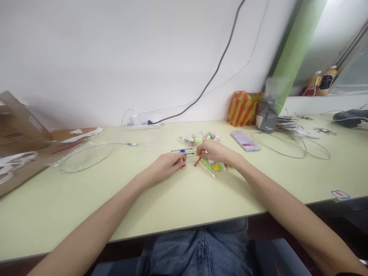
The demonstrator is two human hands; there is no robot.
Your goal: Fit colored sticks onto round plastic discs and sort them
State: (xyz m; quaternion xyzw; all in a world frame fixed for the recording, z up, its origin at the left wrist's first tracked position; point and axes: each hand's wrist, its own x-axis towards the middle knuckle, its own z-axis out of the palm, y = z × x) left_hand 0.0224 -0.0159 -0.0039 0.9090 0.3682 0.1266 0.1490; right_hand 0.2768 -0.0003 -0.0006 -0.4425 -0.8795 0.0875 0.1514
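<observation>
My left hand [165, 166] rests over the table with its fingers closed at a small round piece [184, 166], partly red and partly hidden under the fingertips. Just beyond those fingers lie a blue arrow-shaped plastic pointer [182, 150] and a black pointer [190, 154]. The fingers of my right hand [215, 151] are pinched together above a red pointer [197, 162]; whether they grip it is hard to see. Below and beside that hand are a white pointer [209, 171], a yellow round piece [216, 167] and green pieces, partly covered by the hand.
More coloured pieces [191, 140] lie behind my hands. A phone [246, 141] is to the right, before a striped bag [242, 109] and a grey bag [266, 113]. A power strip [143, 126] stands by the wall. A coiled cable [86, 168] and cardboard [23, 126] are left.
</observation>
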